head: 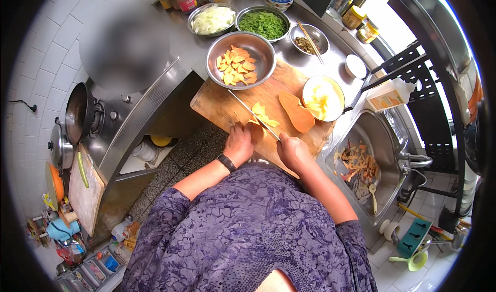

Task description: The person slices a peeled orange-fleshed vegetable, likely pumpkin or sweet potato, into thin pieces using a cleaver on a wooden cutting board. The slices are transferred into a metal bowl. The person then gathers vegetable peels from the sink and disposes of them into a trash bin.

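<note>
My left hand (238,141), with a dark band at the wrist, holds a piece of peeled orange sweet potato (257,133) against the wooden cutting board (217,98). In my right hand (293,149) is a kitchen knife (252,111); its blade points away to the left, over the sweet potato. Cut slices (264,115) lie just beyond the blade. Right of them rests a larger peeled sweet potato piece (296,111). A steel bowl of orange slices (267,65) stands at the board's far edge. A bowl with pale yellow pieces (341,94) sits at the board's right side.
Behind stand bowls of sliced white vegetable (213,18) and chopped greens (262,24), and a bowl with chopsticks (310,40). At right is a steel sink (381,137) holding peelings (358,162) and a spoon (373,199). On the left, a wok (80,113) rests on the stove.
</note>
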Motion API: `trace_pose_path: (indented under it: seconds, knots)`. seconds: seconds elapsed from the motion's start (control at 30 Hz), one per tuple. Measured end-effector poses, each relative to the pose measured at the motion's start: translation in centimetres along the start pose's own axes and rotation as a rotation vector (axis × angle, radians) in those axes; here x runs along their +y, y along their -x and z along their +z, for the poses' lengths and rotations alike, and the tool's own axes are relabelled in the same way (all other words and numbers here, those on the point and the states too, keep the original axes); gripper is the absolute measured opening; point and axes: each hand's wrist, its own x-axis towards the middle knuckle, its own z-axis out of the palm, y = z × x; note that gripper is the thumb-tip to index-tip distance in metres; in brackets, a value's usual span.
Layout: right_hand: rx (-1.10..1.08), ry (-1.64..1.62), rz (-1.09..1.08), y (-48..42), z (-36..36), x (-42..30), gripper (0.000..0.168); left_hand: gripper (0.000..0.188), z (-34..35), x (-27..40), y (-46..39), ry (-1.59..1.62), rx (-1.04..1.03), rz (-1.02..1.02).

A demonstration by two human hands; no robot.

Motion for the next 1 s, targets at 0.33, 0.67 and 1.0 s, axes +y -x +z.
trace_pose_path:
  seconds: [0.33,0.67,1.0]
  knots:
    - [-0.121,0.006,-0.028,-1.7,-1.4,0.4,0.016,0.050,-0.5,0.1,-0.1,0.030,-0.034,0.024]
    - [-0.115,0.093,-0.054,-2.8,-0.3,-0.3,0.019,0.053,0.3,0.4,0.1,-0.012,0.013,0.019]
    - [-0.008,0.075,-0.085,-4.3,4.0,1.1,0.015,0.056,-0.1,0.6,0.6,0.004,0.074,0.023]
